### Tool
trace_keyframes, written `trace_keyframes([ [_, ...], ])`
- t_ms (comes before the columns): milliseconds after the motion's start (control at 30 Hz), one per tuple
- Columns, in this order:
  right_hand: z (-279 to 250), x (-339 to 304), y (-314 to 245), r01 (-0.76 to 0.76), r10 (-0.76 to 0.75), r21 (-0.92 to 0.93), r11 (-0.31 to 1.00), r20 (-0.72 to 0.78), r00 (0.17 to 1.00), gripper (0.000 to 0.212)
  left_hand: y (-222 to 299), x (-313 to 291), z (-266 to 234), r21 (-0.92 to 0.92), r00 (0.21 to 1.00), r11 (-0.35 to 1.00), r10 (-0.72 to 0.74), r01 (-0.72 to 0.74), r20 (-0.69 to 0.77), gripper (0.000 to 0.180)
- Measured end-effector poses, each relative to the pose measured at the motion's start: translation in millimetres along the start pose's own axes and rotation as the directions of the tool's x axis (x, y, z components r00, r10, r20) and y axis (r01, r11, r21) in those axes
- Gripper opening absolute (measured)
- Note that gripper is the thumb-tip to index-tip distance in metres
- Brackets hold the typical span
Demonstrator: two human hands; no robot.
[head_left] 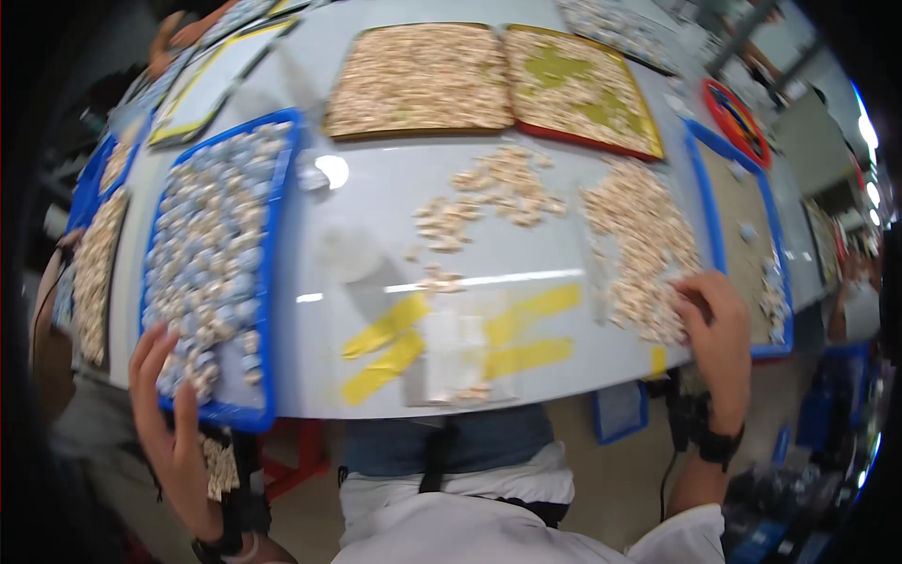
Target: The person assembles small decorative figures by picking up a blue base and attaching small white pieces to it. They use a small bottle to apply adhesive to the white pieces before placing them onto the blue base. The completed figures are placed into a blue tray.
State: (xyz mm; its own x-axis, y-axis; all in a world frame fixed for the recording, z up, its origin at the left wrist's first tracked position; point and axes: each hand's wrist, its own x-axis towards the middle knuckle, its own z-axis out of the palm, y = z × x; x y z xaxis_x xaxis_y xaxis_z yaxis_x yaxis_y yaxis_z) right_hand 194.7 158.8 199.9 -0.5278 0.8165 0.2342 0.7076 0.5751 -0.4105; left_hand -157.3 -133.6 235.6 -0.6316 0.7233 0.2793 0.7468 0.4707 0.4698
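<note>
My left hand (169,428) is at the near left corner of a blue tray (268,310), thumb and fingers spread apart. Rounded pale-blue and cream pieces (211,226) fill most of that tray, and my fingertips reach over its near end. On the right, my right hand (719,324) rests against the near edge of a pile of small cream pieces (644,244). Its fingers are bent but a gap shows between them, and I see nothing held. Between my hands, a small white block (453,348) lies at the table's front edge, with yellow tape strips (390,329) on both sides.
Two shallow trays of cream pieces (423,80) (620,103) stand at the back. Loose cream pieces (503,188) lie mid-table. Another blue tray (709,188) is at the right, beside a red round container (738,122). Other people's hands (183,33) show at the far left.
</note>
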Motion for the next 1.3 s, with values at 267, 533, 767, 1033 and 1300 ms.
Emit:
trace_keyframes([
  [267, 2, 4, -10, -0.028, 0.028, -0.005, 1.000, -0.031, 0.999, 0.009, -29, 11, 8, 0.274, 0.984, 0.961, -0.007, -0.043, 0.178, 0.052],
  [533, 3, 7, -8, 0.018, -0.019, -0.021, 1.000, -0.055, 0.998, 0.007, -24, 13, 15, 0.343, 1.000, 0.939, -0.015, 0.013, 0.003, 0.039],
  [767, 9, 8, -5, -0.063, 0.076, 0.078, 0.995, -0.162, 0.984, 0.004, -25, 9, 29, 0.376, 0.990, 0.927, 0.041, 0.013, -0.137, 0.029],
  [1033, 3, 3, -8, -0.053, 0.088, 0.172, 0.984, -0.203, 0.975, 0.011, -31, 11, 28, 0.285, 0.982, 0.955, 0.123, -0.078, -0.143, 0.028],
  [1300, -5, -7, 6, -0.102, 0.164, 0.319, 0.942, -0.173, 0.971, 0.009, -29, 1, 41, -0.385, 0.937, 0.918, -0.045, -0.098, -0.346, 0.023],
])
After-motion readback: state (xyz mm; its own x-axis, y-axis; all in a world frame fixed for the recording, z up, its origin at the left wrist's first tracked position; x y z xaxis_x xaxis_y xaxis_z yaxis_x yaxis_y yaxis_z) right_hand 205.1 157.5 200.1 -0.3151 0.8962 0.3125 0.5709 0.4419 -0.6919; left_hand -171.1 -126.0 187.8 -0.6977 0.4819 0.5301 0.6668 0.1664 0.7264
